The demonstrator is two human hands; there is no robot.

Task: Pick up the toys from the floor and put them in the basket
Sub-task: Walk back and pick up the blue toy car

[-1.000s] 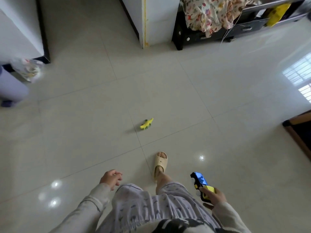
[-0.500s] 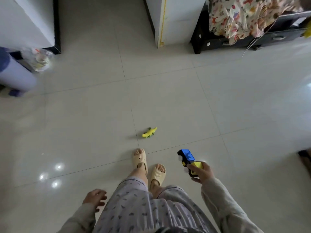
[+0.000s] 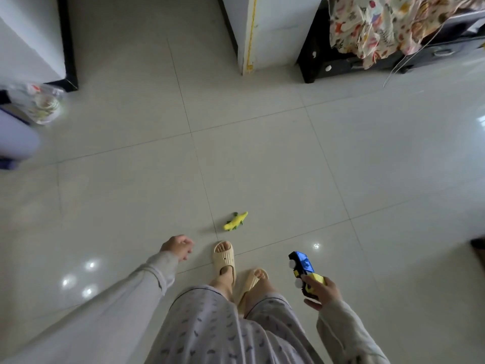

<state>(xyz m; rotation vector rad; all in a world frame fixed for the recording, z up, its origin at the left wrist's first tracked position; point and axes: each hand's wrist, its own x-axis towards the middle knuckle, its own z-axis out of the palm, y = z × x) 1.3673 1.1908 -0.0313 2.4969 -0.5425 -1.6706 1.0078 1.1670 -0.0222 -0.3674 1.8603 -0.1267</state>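
A small yellow and green crocodile toy [image 3: 235,221] lies on the pale tiled floor just ahead of my feet. My right hand [image 3: 322,291] grips a blue and yellow toy car [image 3: 304,270] with white wheels, held out at the lower right. My left hand [image 3: 177,246] reaches forward and down at the left of my slippers, fingers loosely curled, holding nothing, a short way left of the crocodile. No basket is in view.
My feet in beige slippers [image 3: 224,258] stand close behind the toy. A white wall corner [image 3: 265,35] and a dark cabinet draped with patterned cloth [image 3: 388,24] are at the back. A plastic bag [image 3: 43,103] and a pale rounded object [image 3: 13,137] sit at the left.
I have stepped closer to the crocodile toy. My left arm has swung forward from beside my leg towards the toy. The right hand still holds the toy car.
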